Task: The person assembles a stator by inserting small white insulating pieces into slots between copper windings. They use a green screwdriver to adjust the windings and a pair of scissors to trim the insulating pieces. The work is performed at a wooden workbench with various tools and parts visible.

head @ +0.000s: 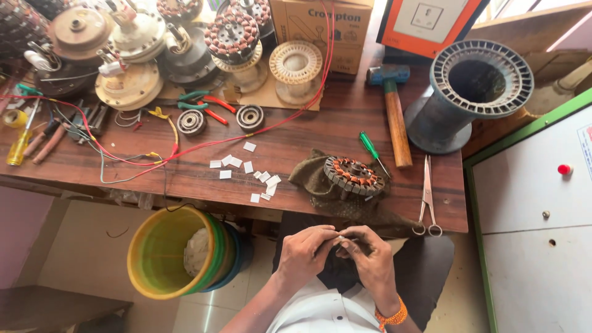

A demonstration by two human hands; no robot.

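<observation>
Below workbench (345, 132): paper slip (340, 238) between hands (336, 253).

I see a workbench (296, 132) of dark, grained wood with a dull sheen, and a stator (354, 174) of copper windings on bare metal resting on coarse olive cloth (314, 179). The scissors (427, 197) are bright metal; the bucket (161, 254) is glossy yellow plastic; the small slips (249, 166) look like matt white paper.

Small motor repair workshop, worn wooden workbench (345, 132), wound stator (354, 174) on a cloth, fan motor housings (129, 86), hammer (394, 114), scissors (427, 197), pliers (203, 105), screwdrivers, loose wires, wire spool (472, 92)
</observation>
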